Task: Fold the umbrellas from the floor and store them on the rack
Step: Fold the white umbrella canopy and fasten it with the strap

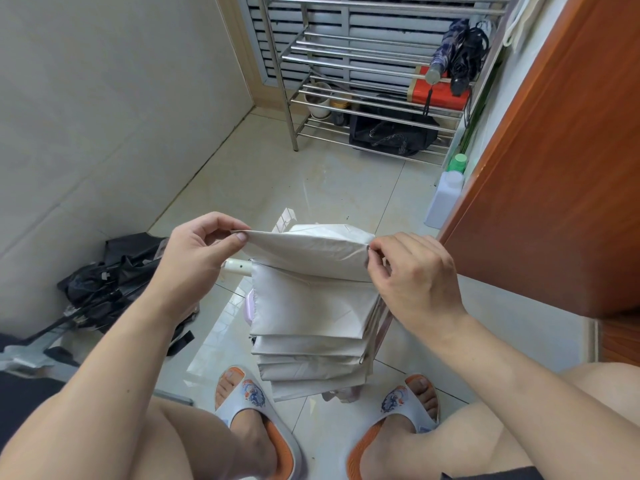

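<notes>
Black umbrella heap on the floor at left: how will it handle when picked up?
The crumpled black fabric umbrella probably lifts floppy, since its canopy lies slack. Thin ribs stick out, so it may snag. It looks light for its bulk.

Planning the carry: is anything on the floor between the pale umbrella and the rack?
Nothing visible: bare floor tiles lie between the pale umbrella and the rack. The black umbrella lies off to the left.

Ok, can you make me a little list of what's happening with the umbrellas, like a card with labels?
being folded: pale grey fabric umbrella, panels pleated flat
left hand: pinches the top fold's left end
right hand: pinches its right end
waiting on floor: crumpled black umbrella, by the wall
already on rack: two folded dark umbrellas
rack: shiny metal bar rack ahead
done yet: no
</notes>
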